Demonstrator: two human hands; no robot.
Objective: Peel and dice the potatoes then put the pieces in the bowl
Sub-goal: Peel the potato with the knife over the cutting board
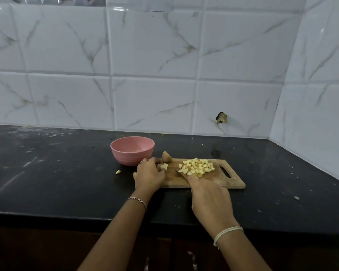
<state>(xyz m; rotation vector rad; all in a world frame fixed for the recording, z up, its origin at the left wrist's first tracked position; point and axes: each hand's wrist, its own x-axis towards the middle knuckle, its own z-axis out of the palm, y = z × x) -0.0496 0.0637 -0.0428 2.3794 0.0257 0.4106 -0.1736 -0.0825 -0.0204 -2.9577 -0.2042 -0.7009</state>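
Observation:
A wooden cutting board [219, 180] lies on the black counter. On it sits a heap of several yellow potato cubes [197, 167]. My right hand [209, 200] grips a knife [181, 173] whose blade lies against the near left side of the heap; the handle is hidden in my hand. My left hand [149, 174] pinches a pale potato piece [164, 166] at the board's left end. An unpeeled brown potato piece [166, 156] rests just behind it. The pink bowl [132, 150] stands behind my left hand and looks empty.
One stray potato cube [117, 171] lies on the counter left of my left hand. The black counter [57, 173] runs wide to the left and meets tiled walls behind and on the right. Its front edge runs under my forearms.

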